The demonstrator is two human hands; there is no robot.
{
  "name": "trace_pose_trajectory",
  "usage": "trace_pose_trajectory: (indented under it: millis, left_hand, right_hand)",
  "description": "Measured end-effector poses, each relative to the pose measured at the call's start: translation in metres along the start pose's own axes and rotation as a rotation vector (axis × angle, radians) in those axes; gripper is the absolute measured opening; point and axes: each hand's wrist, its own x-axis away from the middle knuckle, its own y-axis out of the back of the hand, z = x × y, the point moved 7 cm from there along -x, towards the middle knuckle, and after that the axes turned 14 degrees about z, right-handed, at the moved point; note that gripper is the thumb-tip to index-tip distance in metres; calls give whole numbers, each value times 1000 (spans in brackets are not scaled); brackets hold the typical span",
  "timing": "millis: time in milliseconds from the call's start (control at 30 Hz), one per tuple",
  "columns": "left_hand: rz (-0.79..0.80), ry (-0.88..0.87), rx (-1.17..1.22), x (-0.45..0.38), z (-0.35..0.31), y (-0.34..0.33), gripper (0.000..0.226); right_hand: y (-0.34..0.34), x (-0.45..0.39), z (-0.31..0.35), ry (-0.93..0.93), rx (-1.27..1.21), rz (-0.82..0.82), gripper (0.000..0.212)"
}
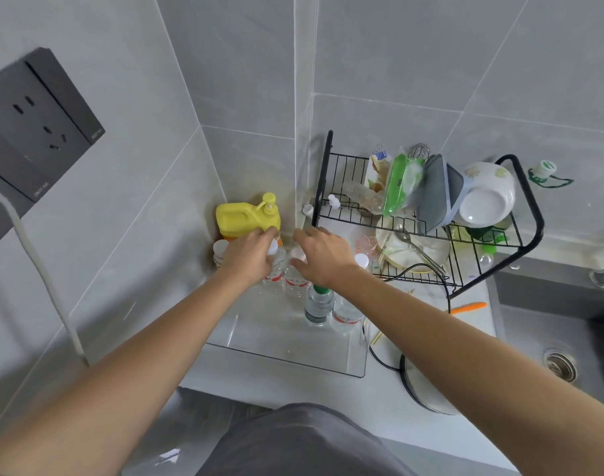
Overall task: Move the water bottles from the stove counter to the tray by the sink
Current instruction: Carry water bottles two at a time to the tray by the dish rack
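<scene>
Arms reach out from the bottom edge toward the corner of the counter (286,386). A clear tray (283,364) sits on the counter, to the left of the sink (554,338). A round lid (427,389) lies just right of the tray. Two bottles stand in the tray's right side: a green-cap bottle (318,305) and a red-label bottle (347,316), touching each other. An orange tool (468,307) lies near the sink's edge.

Farther in, two more bottles stand side by side at the tray's far end. The left hand (250,254) curls its fingers round the top of the left bottle (274,269) and holds it. The right hand (322,254) sits over the right bottle (297,278) with its fingers spread and a bit bent. I cannot tell if it grips the bottle. The pink cap (298,253) shows under that hand.

Behind the hands stands a yellow soap jug (247,214) with a pump, in the wall corner. A white cup (220,250) stands just left of the left hand. To the right is a black rack (427,218) with bowls (487,194), a plate (412,247) and a green pack (401,180). A dark plug socket (36,125) is on the left wall.
</scene>
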Motion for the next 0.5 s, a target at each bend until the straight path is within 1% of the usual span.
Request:
trace_pose_trajectory:
  millis: [67, 167, 233, 267, 333, 400, 500]
  left_hand:
    - [-78, 11, 10, 10, -5, 8, 48]
    - [-264, -15, 21, 31, -23, 23, 52]
    - [-383, -43, 12, 46, -41, 32, 57]
    - [-418, -56, 0, 52, -51, 34, 59]
    - [-440, -81, -12, 61, -71, 34, 60]
    - [-426, -123, -22, 65, -93, 32, 63]
    - [-411, -231, -84, 68, -133, 28, 65]
  right_hand:
    - [6, 12, -3, -10, -55, -66, 46]
    - [11, 40, -13, -36, -139, -185, 43]
    - [11, 59, -22, -54, -148, -235, 42]
    - [10, 69, -27, -64, -141, -249, 42]
    - [12, 91, -38, -83, -134, -289, 44]
    - [15, 118, -51, -113, -143, -339, 48]
    - [18, 168, -76, -210, -169, -420, 56]
